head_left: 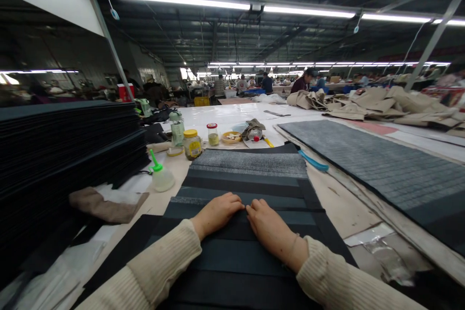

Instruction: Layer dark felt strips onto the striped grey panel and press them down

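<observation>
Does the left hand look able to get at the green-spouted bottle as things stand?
Probably yes: the bottle stands upright nearby, with only flat fabric and table apparently between it and the left hand.

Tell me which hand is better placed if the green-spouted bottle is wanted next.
Probably the left hand: it is nearer the bottle, which stands on that side of the dark fabric; the right hand would have to reach across.

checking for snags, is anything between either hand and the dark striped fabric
Nothing visible is: the left hand and right hand both rest on the striped fabric. The green-tipped bottle stands left of it, out of their way.
</observation>
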A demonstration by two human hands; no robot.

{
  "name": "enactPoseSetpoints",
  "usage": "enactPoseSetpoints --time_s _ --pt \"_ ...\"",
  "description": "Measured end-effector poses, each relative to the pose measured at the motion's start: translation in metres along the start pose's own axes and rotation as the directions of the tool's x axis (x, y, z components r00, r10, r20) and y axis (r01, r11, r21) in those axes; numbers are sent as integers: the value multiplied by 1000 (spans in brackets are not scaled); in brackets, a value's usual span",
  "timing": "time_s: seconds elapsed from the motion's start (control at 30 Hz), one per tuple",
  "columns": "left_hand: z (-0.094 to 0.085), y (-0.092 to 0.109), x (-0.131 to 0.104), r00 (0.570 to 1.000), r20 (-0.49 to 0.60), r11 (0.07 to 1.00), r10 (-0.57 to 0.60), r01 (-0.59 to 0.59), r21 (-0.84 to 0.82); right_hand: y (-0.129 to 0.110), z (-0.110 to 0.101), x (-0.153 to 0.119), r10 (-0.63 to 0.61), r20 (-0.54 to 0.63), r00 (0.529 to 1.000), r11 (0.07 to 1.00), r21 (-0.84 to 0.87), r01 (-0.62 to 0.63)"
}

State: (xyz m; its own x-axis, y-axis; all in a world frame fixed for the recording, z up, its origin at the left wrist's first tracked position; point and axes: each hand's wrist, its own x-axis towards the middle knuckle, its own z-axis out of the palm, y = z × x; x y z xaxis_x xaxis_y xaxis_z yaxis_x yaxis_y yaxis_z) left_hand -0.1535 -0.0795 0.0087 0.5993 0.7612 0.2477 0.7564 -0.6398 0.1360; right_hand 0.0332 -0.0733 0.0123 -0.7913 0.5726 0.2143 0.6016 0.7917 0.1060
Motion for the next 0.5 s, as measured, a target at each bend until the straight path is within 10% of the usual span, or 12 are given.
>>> enactPoseSetpoints --time_s 0.5 --pt "-14 -21 -33 1000 25 998 -15 13 67 -27 -1 30 16 -22 1000 996 89 -14"
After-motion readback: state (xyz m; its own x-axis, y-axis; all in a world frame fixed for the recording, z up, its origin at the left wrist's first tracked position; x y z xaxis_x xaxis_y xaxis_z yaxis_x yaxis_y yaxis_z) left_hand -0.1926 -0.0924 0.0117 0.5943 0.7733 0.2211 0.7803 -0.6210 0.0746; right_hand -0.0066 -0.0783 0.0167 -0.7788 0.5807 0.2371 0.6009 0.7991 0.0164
